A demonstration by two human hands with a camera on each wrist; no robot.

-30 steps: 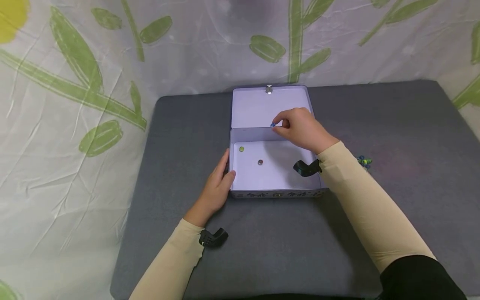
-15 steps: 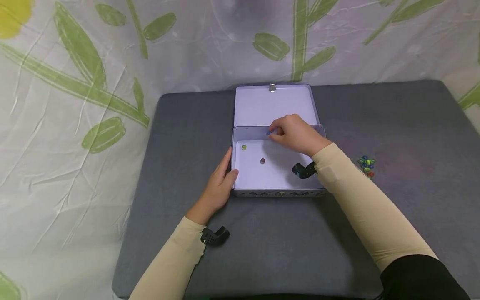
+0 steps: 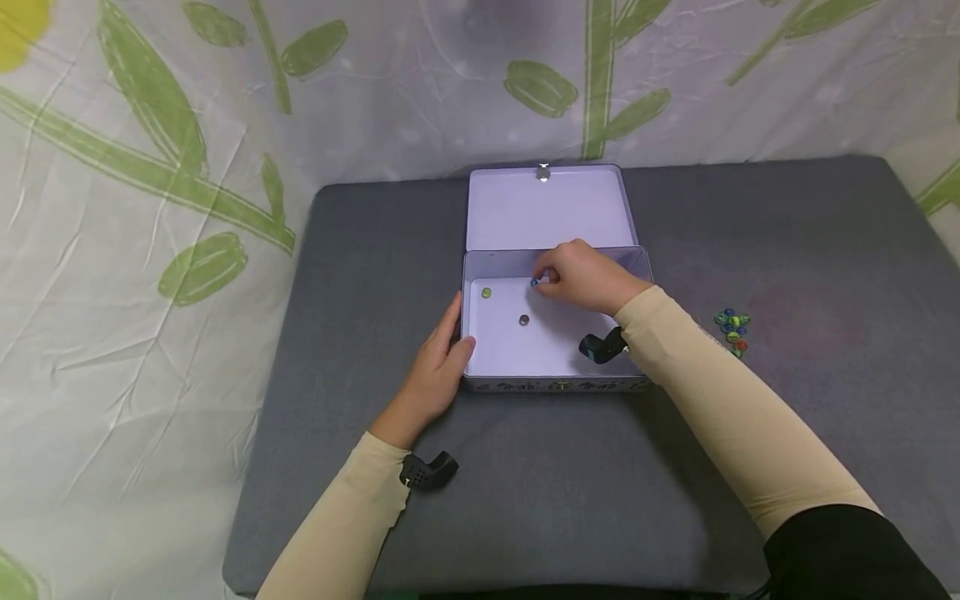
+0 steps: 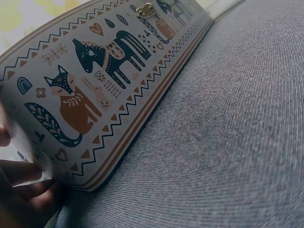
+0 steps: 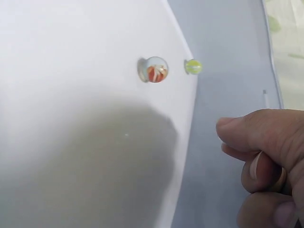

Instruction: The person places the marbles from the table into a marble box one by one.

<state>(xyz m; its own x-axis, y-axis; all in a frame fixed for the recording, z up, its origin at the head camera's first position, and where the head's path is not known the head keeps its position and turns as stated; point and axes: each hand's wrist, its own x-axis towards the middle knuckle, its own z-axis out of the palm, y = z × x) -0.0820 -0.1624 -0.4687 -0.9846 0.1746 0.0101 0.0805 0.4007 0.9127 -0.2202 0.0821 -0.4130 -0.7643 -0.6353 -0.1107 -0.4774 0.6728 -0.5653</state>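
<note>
A tin box (image 3: 495,350) lies open on the table, its pale lid folded back. My left hand (image 3: 431,371) holds the box's left side, thumb over the rim and fingers along the outer wall. In the left wrist view, fingers (image 4: 31,180) touch the wall near a corner. Inside the box, toward the back wall, my right hand (image 3: 585,277) pinches a small blue marble (image 3: 534,282). The right wrist view hides that marble behind the thumb. On the box floor rest a green marble (image 3: 487,292) and a clear marble with an orange-and-white core (image 5: 155,70).
A cluster of several coloured marbles (image 3: 732,325) lies on the grey table (image 3: 810,392) to the right of the box. A metal clasp (image 3: 543,172) sits on the lid's far edge. A curtain with green leaf prints (image 3: 420,92) hangs behind the table.
My right hand has come down from in front of the lid into the box, bringing the blue marble with it. The left hand keeps its place on the box.
</note>
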